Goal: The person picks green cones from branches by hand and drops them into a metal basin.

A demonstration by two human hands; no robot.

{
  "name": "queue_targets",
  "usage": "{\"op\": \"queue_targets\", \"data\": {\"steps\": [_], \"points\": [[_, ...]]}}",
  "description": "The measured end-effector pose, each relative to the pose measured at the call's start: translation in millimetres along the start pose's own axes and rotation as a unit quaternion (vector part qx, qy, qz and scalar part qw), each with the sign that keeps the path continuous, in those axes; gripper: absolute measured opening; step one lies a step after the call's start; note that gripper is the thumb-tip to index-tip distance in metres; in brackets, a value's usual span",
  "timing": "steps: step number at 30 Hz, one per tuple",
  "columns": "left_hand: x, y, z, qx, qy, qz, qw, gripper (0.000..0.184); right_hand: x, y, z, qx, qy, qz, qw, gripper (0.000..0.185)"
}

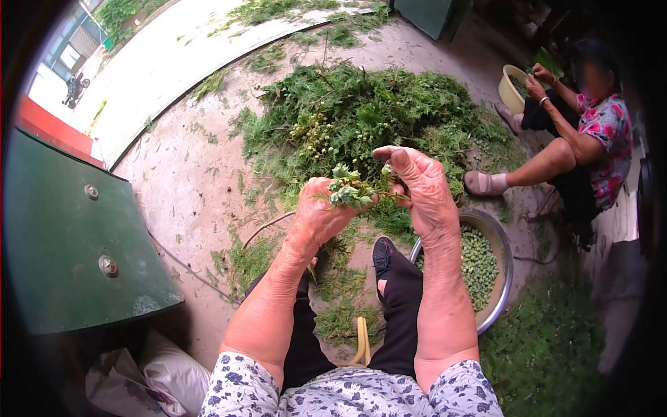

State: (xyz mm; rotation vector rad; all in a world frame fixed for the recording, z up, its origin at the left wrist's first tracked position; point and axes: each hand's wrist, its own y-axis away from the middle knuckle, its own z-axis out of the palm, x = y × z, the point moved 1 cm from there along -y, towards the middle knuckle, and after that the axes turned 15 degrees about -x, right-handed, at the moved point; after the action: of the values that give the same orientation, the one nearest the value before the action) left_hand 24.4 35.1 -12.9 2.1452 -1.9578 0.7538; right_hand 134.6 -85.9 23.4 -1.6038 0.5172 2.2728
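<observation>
My left hand [323,214] is closed round a small green sprig [349,187] with pale green cones, in the middle of the view. Close beside it on the right, my right hand [420,186] is at the sprig's other end, its thumb raised and its lower fingers bent against the stem. Beyond both hands lies a large heap of green branches [375,104] on the floor, with a yellowish cluster of cones [313,135] on it. A metal basin [505,278] holding many small green cones [477,267] stands below my right hand, partly hidden by my forearm.
At the right, another person [604,132] sits holding greenery over a cream bowl [513,89]. A green metal door [83,236] stands at the left, with white sacks [174,372] below it. A thin hose [267,226] and loose sprigs lie on the floor.
</observation>
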Motion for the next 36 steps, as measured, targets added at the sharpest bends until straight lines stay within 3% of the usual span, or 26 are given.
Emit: {"op": "queue_targets", "data": {"steps": [5, 6, 7, 9, 11, 13, 15, 17, 18, 21, 23, 24, 26, 27, 29, 30, 31, 32, 35, 36], "points": [[6, -4, -10, -0.077, 0.126, -0.089, 0.985, 0.027, 16, -9, -3, 0.020, 0.154, -0.095, 0.983, 0.021], [15, -4, -20, -0.081, 0.366, -0.179, 0.909, 0.024, 15, -8, -2, 0.124, 0.166, -0.139, 0.968, 0.019], [15, -2, -21, -0.081, 0.366, -0.181, 0.909, 0.024, 14, -8, -1, 0.226, 0.176, -0.181, 0.941, 0.018], [15, 1, -20, -0.046, 0.540, -0.202, 0.816, 0.023, 4, -4, -12, 0.205, 0.002, -0.179, 0.962, 0.015], [11, 0, -19, -0.062, 0.529, -0.235, 0.813, 0.023, -2, -2, -6, 0.141, -0.103, -0.213, 0.961, 0.010], [7, 0, -13, -0.032, 0.522, -0.229, 0.821, 0.023, 2, 2, 1, 0.059, -0.114, -0.173, 0.977, 0.010], [6, -2, -11, 0.002, 0.528, -0.202, 0.825, 0.021, -1, 8, 13, 0.044, -0.071, -0.117, 0.990, 0.014], [3, -2, -9, -0.013, 0.532, -0.219, 0.818, 0.022, 2, 8, 19, 0.036, 0.154, -0.122, 0.980, 0.017], [4, -2, -9, -0.013, 0.531, -0.219, 0.818, 0.022, 7, 4, 19, 0.050, 0.287, -0.151, 0.945, 0.020], [3, 0, -8, -0.020, 0.465, -0.235, 0.854, 0.023, 15, -3, 25, 0.042, 0.383, -0.189, 0.903, 0.025], [-5, 1, -4, -0.044, 0.331, -0.128, 0.934, 0.023, 17, -6, 22, 0.029, 0.365, -0.193, 0.910, 0.021], [-3, 1, -5, -0.044, 0.330, -0.128, 0.934, 0.023, 17, -7, 21, 0.027, 0.374, -0.178, 0.910, 0.019], [3, 0, -10, -0.041, 0.471, -0.183, 0.862, 0.018, 18, -7, 21, 0.024, 0.382, -0.162, 0.910, 0.017], [7, 0, -15, -0.041, 0.471, -0.183, 0.862, 0.018, 20, -7, 21, 0.024, 0.356, -0.138, 0.924, 0.015], [12, -1, -22, -0.047, 0.569, -0.243, 0.785, 0.013, 19, -6, 18, 0.023, 0.329, -0.114, 0.937, 0.015], [12, 0, -21, -0.034, 0.604, -0.264, 0.752, 0.011, 18, -5, 14, 0.013, 0.167, -0.078, 0.983, 0.014], [13, 1, -21, -0.033, 0.603, -0.264, 0.752, 0.011, 17, -4, 12, 0.002, 0.000, -0.040, 0.999, 0.013], [15, 0, -21, -0.017, 0.607, -0.268, 0.748, 0.011, 14, -2, 13, 0.017, -0.040, -0.042, 0.998, 0.010], [11, 0, -19, -0.006, 0.602, -0.253, 0.757, 0.012, 6, -2, 22, 0.017, -0.078, -0.090, 0.993, 0.008], [10, 0, -18, -0.010, 0.593, -0.233, 0.771, 0.012, 9, -1, 17, -0.026, -0.055, -0.075, 0.995, 0.010]]}}
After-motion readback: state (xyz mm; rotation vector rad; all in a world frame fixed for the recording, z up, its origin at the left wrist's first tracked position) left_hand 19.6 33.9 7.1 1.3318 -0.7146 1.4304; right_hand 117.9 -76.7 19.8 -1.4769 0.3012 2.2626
